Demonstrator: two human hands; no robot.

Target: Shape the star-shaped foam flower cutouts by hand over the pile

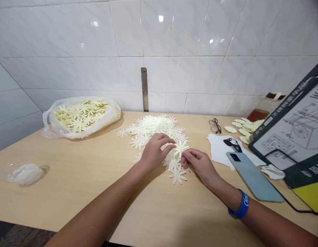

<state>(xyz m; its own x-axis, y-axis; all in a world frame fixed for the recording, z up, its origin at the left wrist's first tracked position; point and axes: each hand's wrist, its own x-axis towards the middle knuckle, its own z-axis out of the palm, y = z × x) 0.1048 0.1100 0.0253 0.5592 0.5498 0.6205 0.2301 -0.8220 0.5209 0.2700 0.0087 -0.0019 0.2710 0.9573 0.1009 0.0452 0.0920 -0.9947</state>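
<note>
Between my two hands is a pale yellow flower-shaped cutout (180, 148) with narrow pointed petals, held just above the pile. My left hand (157, 151) reaches in from the left, its thumb and forefinger closed around petals on that side. From the lower right, my right hand (198, 164) pinches the cutout by its lower edge. Beneath and behind them spreads a heap of similar flower cutouts (156, 127). One loose flower cutout (178, 175) lies flat at the heap's near end.
A plastic bag (112, 111) full of yellower cutouts stands at back left. At left lies a clear container with white material (26, 174). On the right are a phone (255, 176), glasses (215, 126), white paper (218, 147), scalloped cutouts (247, 127), a jar (264, 106) and a leaning printed box (297, 127).
</note>
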